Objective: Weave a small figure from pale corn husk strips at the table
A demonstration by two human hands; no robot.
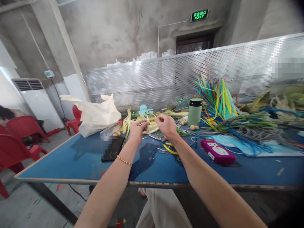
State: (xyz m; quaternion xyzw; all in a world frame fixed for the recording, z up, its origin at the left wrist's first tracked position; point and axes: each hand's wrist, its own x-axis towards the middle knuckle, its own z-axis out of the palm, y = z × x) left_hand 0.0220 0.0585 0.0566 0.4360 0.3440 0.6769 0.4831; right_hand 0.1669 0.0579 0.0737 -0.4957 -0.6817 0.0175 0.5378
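My left hand (138,129) is closed in a pinch on a pale, narrow strip (148,124) that looks like corn husk. Just to its right, my right hand (166,124) is closed too, fingertips pinching what seems to be a thin end of the same strip; the fingers partly hide it. Behind and under both hands lie loose yellow-green husks (154,127). On the table below my right wrist rest pliers with yellow handles (170,149). A dark flat phone-like slab (114,148) lies left of my left forearm.
A white plastic bag (98,115) stands left on the blue table (78,158). To the right are a green flask (194,113), small wooden balls (193,127), a magenta box (218,151), colourful pipe cleaners (220,101), tangled cords (251,126) and blue masks (247,146). Perforated metal panel (137,82) behind.
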